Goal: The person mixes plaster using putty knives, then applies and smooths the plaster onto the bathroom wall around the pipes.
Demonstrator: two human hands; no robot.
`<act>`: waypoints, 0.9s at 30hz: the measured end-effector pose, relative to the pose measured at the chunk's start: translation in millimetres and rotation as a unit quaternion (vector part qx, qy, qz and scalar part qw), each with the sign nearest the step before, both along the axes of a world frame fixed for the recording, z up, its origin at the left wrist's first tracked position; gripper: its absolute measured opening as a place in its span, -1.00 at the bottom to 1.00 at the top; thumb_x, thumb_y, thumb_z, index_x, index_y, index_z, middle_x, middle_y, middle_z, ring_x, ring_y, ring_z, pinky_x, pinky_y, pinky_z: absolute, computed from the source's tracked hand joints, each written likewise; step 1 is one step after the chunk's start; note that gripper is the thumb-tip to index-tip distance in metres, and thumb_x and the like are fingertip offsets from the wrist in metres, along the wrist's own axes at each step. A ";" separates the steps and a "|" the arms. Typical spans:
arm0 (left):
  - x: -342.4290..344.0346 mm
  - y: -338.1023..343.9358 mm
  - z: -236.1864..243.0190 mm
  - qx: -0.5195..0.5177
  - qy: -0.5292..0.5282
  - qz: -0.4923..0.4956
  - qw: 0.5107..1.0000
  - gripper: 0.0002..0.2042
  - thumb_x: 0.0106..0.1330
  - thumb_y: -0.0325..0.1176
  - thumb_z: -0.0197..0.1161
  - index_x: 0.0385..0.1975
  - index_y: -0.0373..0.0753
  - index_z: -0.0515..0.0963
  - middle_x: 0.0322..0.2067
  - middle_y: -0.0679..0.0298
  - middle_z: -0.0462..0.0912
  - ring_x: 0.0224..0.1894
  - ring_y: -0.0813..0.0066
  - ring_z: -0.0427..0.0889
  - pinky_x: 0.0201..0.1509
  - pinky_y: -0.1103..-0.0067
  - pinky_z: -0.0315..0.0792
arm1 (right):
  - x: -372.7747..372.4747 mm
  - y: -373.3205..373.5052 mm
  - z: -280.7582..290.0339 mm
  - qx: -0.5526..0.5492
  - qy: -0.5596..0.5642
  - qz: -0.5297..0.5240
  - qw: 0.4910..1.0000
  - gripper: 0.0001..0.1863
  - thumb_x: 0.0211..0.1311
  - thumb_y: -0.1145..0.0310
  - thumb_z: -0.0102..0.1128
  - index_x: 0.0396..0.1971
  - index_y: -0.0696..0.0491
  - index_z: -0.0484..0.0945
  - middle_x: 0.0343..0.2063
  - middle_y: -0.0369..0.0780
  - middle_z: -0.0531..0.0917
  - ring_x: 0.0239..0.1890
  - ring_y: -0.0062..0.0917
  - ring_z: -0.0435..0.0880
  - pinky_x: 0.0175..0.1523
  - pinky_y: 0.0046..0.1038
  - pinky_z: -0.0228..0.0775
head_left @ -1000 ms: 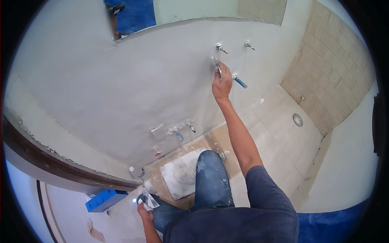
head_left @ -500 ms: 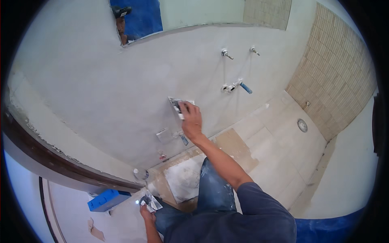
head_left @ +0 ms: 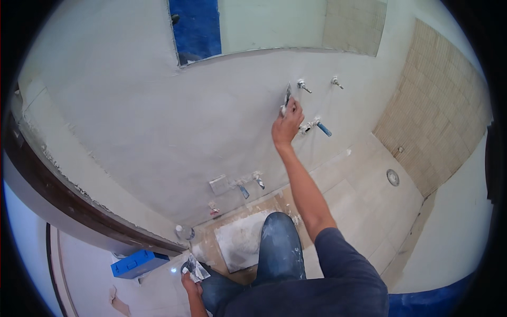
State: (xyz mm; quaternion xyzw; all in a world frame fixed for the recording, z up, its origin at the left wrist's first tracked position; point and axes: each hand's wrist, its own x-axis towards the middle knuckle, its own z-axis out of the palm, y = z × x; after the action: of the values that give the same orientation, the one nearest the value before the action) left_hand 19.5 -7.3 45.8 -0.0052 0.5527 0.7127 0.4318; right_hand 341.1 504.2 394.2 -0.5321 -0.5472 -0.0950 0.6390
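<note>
"What does the right hand (head_left: 286,127) hold?"
"Its fingers (head_left: 299,111) close round a putty knife (head_left: 288,94) at the wall (head_left: 158,121), just left of a metal valve stem (head_left: 302,85). The left hand (head_left: 191,286), near left, grips a broad scraper (head_left: 198,271)."
"The risk?"
"A stroke drifting right might strike the stem and gouge the wall."
"Lettering?"
"None readable."

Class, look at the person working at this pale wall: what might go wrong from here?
The right hand holds a thin silvery blade close to a small silvery metal wall fitting; the blade might knock or scratch it.

The left hand holds a flat silvery scraper near the blue denim trouser leg, and might smear it.
</note>
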 end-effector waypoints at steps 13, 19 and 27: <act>1.3 0.1 -7.9 0.001 0.029 0.011 1.000 -0.74 0.46 -0.30 -0.01 0.06 -0.13 0.47 -0.27 0.26 0.70 -0.41 0.35 0.72 -0.70 0.49 0.40 | -27.0 -75.3 -72.0 -0.030 -0.143 0.118 0.982 -0.37 0.19 0.55 0.17 0.33 0.03 0.46 0.16 -0.09 0.56 0.16 -0.11 0.50 0.30 -0.14 0.31; 0.5 -2.2 -3.3 0.005 0.038 -0.012 0.999 -0.75 0.43 -0.30 -0.01 0.02 -0.13 0.49 -0.24 0.27 0.72 -0.37 0.35 0.76 -0.62 0.48 0.50 | 23.4 -14.0 14.2 0.042 -0.052 0.004 0.998 -0.41 0.26 0.53 0.21 0.34 0.07 0.45 0.19 -0.10 0.56 0.17 -0.10 0.51 0.26 -0.12 0.32; 1.3 4.2 -6.9 0.013 0.042 -0.001 0.999 -0.74 0.45 -0.29 -0.02 0.04 -0.15 0.50 -0.26 0.27 0.72 -0.41 0.35 0.74 -0.63 0.49 0.46 | -81.7 -48.7 -20.0 0.033 -0.116 -0.019 0.993 -0.31 0.16 0.54 0.15 0.38 0.05 0.41 0.25 -0.06 0.45 0.16 -0.06 0.44 0.26 -0.09 0.31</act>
State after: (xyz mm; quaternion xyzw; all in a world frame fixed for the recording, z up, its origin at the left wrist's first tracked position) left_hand 20.9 -3.2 38.9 0.0311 0.5610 0.7189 0.4092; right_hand 259.4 455.5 374.2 -0.5070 -0.6038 -0.1862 0.5863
